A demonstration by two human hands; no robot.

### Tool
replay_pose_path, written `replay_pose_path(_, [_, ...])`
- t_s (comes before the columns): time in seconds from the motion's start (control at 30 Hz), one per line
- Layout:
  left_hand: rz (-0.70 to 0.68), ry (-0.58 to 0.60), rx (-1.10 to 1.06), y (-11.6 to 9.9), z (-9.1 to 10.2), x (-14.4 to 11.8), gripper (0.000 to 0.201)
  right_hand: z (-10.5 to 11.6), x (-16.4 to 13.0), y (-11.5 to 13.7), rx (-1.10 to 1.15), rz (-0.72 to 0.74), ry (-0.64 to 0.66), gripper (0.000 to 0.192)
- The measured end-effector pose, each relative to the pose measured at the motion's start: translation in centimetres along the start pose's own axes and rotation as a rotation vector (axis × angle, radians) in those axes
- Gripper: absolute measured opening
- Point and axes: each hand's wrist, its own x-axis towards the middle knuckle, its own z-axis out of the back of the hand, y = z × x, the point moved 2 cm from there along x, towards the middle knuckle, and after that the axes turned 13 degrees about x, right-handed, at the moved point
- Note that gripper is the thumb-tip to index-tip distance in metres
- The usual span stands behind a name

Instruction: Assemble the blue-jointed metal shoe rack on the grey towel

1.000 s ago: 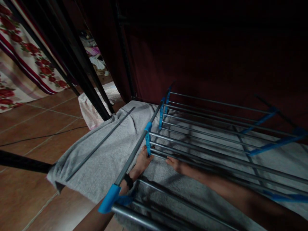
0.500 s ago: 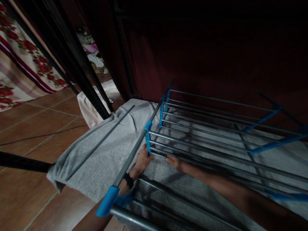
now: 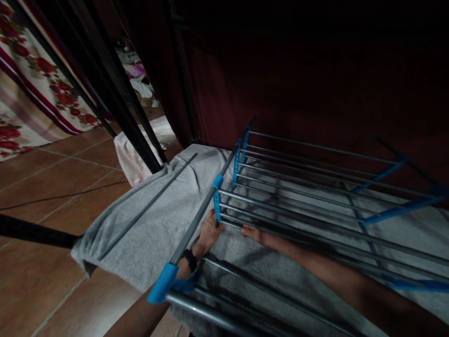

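Note:
A grey metal drying rack (image 3: pixel 315 187) with blue plastic joints fills the lower right. A grey towel (image 3: pixel 154 224) lies under its top rails and drapes over a lower side rail to the left. Both my arms reach in beneath the rails. My left hand (image 3: pixel 207 233) rests flat on the towel just under a blue joint, a dark band on its wrist. My right hand (image 3: pixel 257 234) lies palm down on the towel a short way to the right, partly hidden by the rails.
Reddish-brown floor tiles (image 3: pixel 42 187) spread to the left. Black slanted poles (image 3: pixel 115 103) stand behind the towel. A pink-striped cloth (image 3: pixel 136 154) lies on the floor by them. Floral fabric (image 3: pixel 24 84) hangs at far left. A dark maroon curtain (image 3: pixel 280 84) backs the rack.
The view shifts slightly. Both hands stay on the towel in nearly the same spot.

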Motion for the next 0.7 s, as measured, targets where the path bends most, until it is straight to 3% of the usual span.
replay_pose_path(0.3, [-0.044,-0.001,0.009,-0.3,0.4,0.1,0.019,-0.2,-1.9,3.1,-0.447,-0.014,-0.09,0.044])
replay_pose_path(0.43, [-0.033,0.001,0.014,-0.3,0.3,0.2,0.017,-0.3,-2.3,3.0,-0.523,-0.034,-0.059,0.035])
replay_pose_path(0.7, [0.009,-0.019,0.045,-0.1,-0.1,0.1,0.02,-0.3,-2.0,2.1,-0.512,-0.041,-0.017,0.036])
